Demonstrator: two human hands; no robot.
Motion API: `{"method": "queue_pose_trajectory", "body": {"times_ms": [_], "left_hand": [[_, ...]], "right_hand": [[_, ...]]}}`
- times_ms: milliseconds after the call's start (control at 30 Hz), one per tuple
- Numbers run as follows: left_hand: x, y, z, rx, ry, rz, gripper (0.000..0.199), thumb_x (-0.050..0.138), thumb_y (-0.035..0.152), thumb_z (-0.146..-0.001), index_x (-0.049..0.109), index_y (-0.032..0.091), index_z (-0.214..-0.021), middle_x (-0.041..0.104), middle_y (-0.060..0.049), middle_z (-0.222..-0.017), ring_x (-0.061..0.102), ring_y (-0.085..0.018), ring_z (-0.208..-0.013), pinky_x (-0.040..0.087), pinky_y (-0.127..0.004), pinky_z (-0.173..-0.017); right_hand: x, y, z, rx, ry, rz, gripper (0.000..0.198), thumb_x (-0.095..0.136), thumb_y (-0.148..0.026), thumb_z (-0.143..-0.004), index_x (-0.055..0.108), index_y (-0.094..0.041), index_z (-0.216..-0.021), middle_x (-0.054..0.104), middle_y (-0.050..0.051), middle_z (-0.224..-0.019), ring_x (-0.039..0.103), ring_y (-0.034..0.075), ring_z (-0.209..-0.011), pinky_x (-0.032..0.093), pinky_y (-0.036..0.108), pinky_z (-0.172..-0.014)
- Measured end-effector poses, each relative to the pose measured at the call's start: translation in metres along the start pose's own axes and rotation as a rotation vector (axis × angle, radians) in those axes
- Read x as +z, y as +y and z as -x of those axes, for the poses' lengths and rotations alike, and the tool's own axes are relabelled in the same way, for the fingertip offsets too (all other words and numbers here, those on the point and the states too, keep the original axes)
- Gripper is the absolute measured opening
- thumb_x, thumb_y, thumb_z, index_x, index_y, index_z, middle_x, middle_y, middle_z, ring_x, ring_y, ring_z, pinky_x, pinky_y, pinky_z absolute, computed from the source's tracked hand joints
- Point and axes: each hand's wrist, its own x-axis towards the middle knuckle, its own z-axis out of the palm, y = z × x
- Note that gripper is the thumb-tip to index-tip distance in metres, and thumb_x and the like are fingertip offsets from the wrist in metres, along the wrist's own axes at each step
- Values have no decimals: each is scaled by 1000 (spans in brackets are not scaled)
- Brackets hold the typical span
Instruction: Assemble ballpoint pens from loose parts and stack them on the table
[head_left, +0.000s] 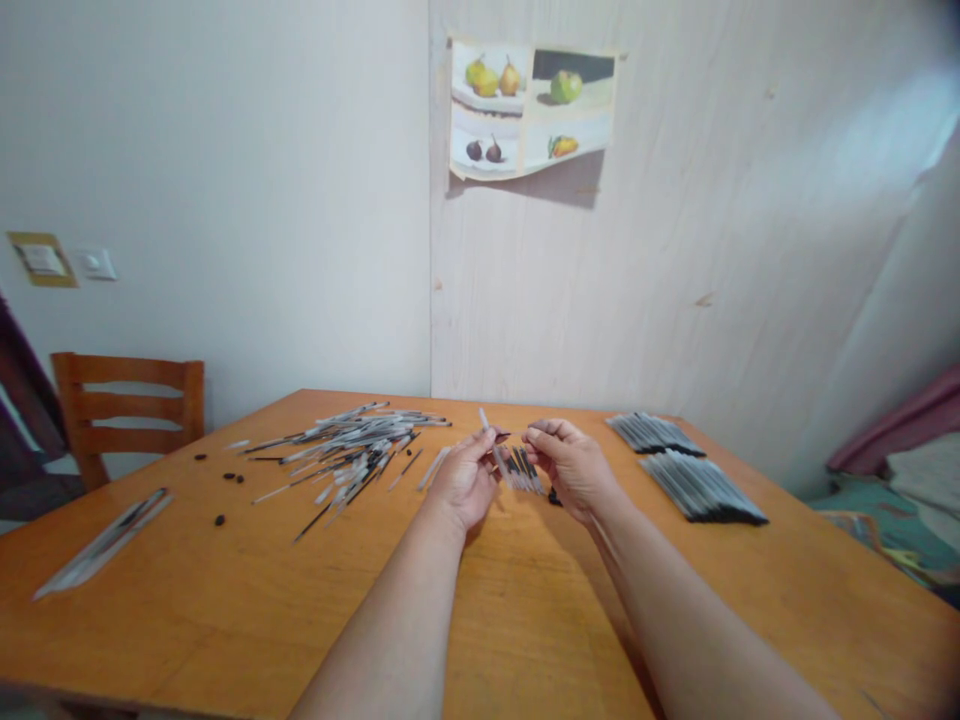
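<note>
Translucent pen tube (484,418) is held tilted above the far part of the table (525,620), gripped by the closed left hand (466,485). The right hand (571,465) is raised beside it, fingertips brought together; whether anything is held cannot be told. Loose pen parts (364,440) are strewn at left.

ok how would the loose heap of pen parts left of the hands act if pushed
The heap of pen parts would probably scatter, since its pieces lie crisscrossed with nothing visible binding them. The slim pieces look straight, so they are likely stiff. Their tube-like shapes suggest some may roll on the flat table.
</note>
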Motion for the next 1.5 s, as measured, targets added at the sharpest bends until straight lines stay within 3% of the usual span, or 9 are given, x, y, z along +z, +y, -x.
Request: {"method": "queue_pose_trajectory", "body": {"times_ms": [100,200,367,700,1067,1267,1367,1500], "left_hand": [[3,-1,3,3,-21,-68,21,76,24,-72,67,16,-90,70,-6,-96,64,-13,-75,48,-25,-71],[6,-4,6,51,-14,-282,22,74,26,-73,68,16,-91,70,-6,-94,62,-12,-72,45,-23,-68],[3,-14,0,287,65,-678,15,67,25,-76,70,14,-87,69,-4,-81,59,-12,-72,43,-24,-72],[-22,-23,-18,480,21,-1154,19,59,30,-82,71,19,-92,71,-5,-89,62,-17,-80,43,-27,-74],[-15,-17,-6,509,16,-1052,8,71,29,-72,75,25,-79,67,-7,-86,56,-24,-93,39,-30,-86],[-14,-23,-8,482,-131,-1219,14,62,27,-78,75,24,-84,69,-6,-86,58,-21,-85,41,-28,-78],[-12,-24,-8,433,-221,-1219,17,60,29,-80,75,23,-87,70,-5,-84,60,-20,-80,42,-27,-74],[-6,-23,-5,296,-246,-1042,20,61,28,-80,74,20,-93,72,-6,-91,61,-19,-83,42,-27,-76]], "right_hand": [[-4,0,-3,-153,83,101,25,77,-33,-70,63,-16,-80,62,-2,-68,55,7,-59,47,20,-58],[-14,-8,-8,-273,247,164,25,75,-35,-73,63,-15,-83,65,0,-71,59,9,-61,47,20,-55],[-30,-26,-11,-377,429,110,28,74,-34,-74,59,-16,-88,71,5,-82,66,12,-68,49,20,-53],[-34,-32,-12,-427,442,126,28,73,-34,-74,58,-15,-89,71,5,-79,66,12,-65,51,21,-54],[-35,-28,-12,-374,405,216,28,72,-36,-74,58,-16,-87,69,4,-77,63,12,-64,49,24,-56],[-38,-25,-14,-354,411,248,37,72,-37,-73,55,-16,-97,70,4,-78,64,13,-64,50,25,-58],[-39,-25,-13,-367,423,285,39,72,-38,-72,52,-17,-98,70,3,-76,64,14,-64,49,25,-58],[-37,-21,-12,-339,389,375,35,70,-39,-73,54,-17,-94,68,3,-74,64,15,-64,48,26,-57]]}}
